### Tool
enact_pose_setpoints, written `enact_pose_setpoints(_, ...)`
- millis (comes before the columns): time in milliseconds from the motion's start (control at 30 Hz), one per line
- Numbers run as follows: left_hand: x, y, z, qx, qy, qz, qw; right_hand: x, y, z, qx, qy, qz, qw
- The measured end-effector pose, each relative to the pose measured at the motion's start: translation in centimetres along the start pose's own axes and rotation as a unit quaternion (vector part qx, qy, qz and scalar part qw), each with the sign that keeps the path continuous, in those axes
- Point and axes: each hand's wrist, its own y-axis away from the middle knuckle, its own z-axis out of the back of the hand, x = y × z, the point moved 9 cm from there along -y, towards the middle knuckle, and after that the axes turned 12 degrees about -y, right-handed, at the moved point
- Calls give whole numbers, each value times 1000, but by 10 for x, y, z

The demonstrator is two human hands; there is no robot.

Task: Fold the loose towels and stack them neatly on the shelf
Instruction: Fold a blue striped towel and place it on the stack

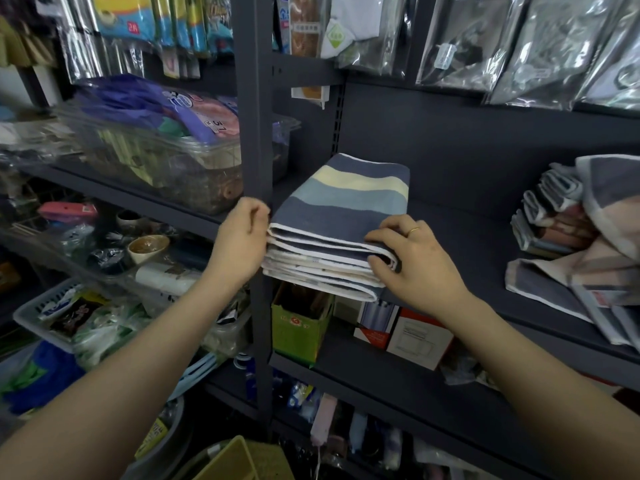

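Note:
A stack of folded towels, striped blue, cream and navy with white edging, sits at the left end of the dark shelf. My left hand presses flat against the stack's left side. Over the front right corner my right hand rests, fingers on the top towel and thumb against the folded edges. Loose, unfolded towels in navy, pink and grey lie heaped at the shelf's right end, behind them a row of folded ones.
A dark metal upright post stands just left of the stack. A clear plastic bin of goods fills the neighbouring shelf. Bagged items hang above. Boxes sit on the shelf below, and a yellow basket is at the bottom.

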Motion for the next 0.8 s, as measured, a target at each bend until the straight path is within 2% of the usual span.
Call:
enact_pose_setpoints(67, -45, 10, -2, 14, -67, -187, 980, 9, 2, 1, -5, 14, 50, 999)
enact_pose_setpoints(100, -60, 18, -10, 25, -150, -270, 951, 15, 4, 0, -5, 26, 80, 996)
enact_pose_setpoints(167, -69, 30, -21, 15, -279, -352, 893, 21, 8, -3, 9, 44, 129, 991)
enact_pose_setpoints(233, -63, 32, -23, 19, -325, -350, 878, 17, 12, -5, 36, 24, 118, 992)
enact_pose_setpoints(300, -56, 32, -20, 24, -331, -335, 882, 5, 15, 2, 37, -47, 60, 996)
enact_pose_setpoints(400, -54, 28, -12, 13, -337, -308, 890, -18, 12, 30, -71, -146, -18, 987)
enact_pose_setpoints(433, -59, 31, -12, 7, -334, -318, 888, -27, 10, 37, -88, -169, -37, 981)
enact_pose_setpoints(467, -66, 35, -18, 10, -330, -338, 881, -33, 6, 35, -64, -179, -50, 980)
enact_pose_setpoints(533, -79, 49, -39, 43, -332, -396, 855, -35, 2, 10, 80, -135, -27, 987)
enact_pose_setpoints(600, -84, 59, -62, 71, -349, -436, 827, -34, 8, -24, 201, -16, 23, 979)
enact_pose_setpoints(633, -84, 61, -70, 71, -361, -449, 814, -32, 10, -34, 211, 30, 44, 976)
enact_pose_setpoints(700, -79, 59, -76, 60, -382, -451, 805, -25, 7, -39, 155, 63, 84, 982)
enact_pose_setpoints(800, -66, 46, -63, 16, -369, -415, 831, -10, 2, -40, 81, 53, 107, 989)
